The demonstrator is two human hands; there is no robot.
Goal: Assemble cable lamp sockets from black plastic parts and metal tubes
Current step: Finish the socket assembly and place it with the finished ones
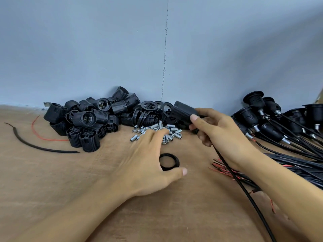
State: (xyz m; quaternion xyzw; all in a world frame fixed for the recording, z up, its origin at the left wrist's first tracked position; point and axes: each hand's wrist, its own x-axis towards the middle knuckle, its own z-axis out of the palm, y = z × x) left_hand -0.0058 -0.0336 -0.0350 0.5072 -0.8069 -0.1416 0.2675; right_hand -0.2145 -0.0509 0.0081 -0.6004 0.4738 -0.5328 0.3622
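Assembly workshop: heaped socket shells (83, 119), metal tubes (157, 131), finished cabled sockets (279, 119).

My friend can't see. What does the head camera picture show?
The right hand holds a black socket with a cable, while the left hand reaches toward small metal tubes on a wooden table. A black ring lies by the left thumb.

Black sockets (83, 119), silver tubes (157, 132).

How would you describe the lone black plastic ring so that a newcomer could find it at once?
On the brown wooden table, find the heap of small silver metal tubes near the blue wall. Just in front of it, beside the left hand, lies the black plastic ring. Unlike the rings piled behind, it lies flat and alone.
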